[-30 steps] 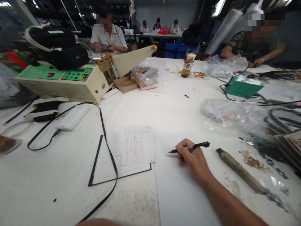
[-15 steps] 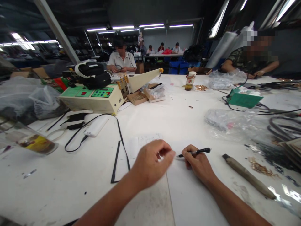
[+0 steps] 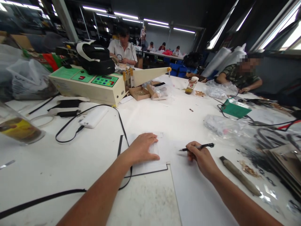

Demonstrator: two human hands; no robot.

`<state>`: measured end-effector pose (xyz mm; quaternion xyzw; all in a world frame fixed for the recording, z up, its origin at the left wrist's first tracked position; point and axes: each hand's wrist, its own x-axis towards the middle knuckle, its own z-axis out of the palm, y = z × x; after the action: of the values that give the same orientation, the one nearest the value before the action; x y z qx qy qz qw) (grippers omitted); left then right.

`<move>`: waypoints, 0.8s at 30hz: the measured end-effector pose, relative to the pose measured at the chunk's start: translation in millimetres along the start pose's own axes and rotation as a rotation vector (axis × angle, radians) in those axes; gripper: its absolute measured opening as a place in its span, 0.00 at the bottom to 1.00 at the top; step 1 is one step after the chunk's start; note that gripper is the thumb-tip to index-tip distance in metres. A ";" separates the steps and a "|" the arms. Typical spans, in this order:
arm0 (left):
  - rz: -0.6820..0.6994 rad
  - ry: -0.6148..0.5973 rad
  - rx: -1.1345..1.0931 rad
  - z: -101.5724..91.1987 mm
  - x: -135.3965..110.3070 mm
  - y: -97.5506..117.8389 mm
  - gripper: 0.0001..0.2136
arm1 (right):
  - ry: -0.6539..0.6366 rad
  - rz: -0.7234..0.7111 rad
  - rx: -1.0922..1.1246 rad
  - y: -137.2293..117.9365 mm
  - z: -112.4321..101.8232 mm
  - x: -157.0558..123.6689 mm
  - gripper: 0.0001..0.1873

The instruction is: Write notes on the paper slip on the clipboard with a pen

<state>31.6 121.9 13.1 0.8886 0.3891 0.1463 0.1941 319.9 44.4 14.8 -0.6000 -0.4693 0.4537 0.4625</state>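
Observation:
My right hand [image 3: 198,153] pinches a black pen [image 3: 204,146]. The pen tip points left, over the white sheet [image 3: 195,194] that covers the table. My left hand [image 3: 143,147] is palm down over a small written paper [image 3: 161,137], with thumb and fingers spread apart and the paper showing between them. Whether the hand presses on the paper or hovers just above it, I cannot tell. A black-edged sheet [image 3: 150,171] shows below that hand, and a black cord [image 3: 122,125] runs beneath the wrist.
A white power bank [image 3: 95,118], a glass of brown liquid [image 3: 22,130] and a cream machine [image 3: 87,89] are at left. To the right lie a wrapped tool [image 3: 240,175], plastic bags [image 3: 223,125] and a green box [image 3: 236,108]. Two people sit across the table.
My left hand has moved left and opened from a near-pinch to spread fingers over the paper. The pen hand has shifted slightly right. The whole view has tilted.

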 end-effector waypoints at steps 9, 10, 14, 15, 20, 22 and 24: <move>-0.067 0.019 0.043 -8.3 -6.3 -0.7 0.31 | 0.041 -0.110 0.295 -35.5 85.8 17.7 0.15; -0.074 0.020 0.040 -8.7 -7.2 -1.2 0.31 | 0.048 -0.121 0.280 -35.1 92.5 19.4 0.15; -0.100 0.017 0.012 -9.0 -8.1 -3.1 0.34 | 0.101 -0.152 0.092 -26.4 105.5 20.1 0.14; -0.108 0.015 0.006 -9.1 -7.8 -3.2 0.35 | 0.112 -0.147 0.043 -23.4 106.3 19.2 0.14; -0.139 -0.009 0.003 -9.0 -5.3 -1.8 0.36 | 0.055 -0.099 -0.114 -12.4 105.4 17.2 0.15; -0.151 -0.017 -0.003 -8.8 -4.5 -1.4 0.37 | 0.040 -0.105 -0.151 -11.0 105.3 18.6 0.15; -0.160 -0.019 -0.012 -8.6 -4.2 -1.5 0.37 | 0.031 -0.124 -0.181 -10.6 105.9 20.5 0.14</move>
<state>24.3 121.8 19.5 0.8548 0.4561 0.1245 0.2142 217.8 79.6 5.9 -0.6161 -0.5374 0.3704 0.4409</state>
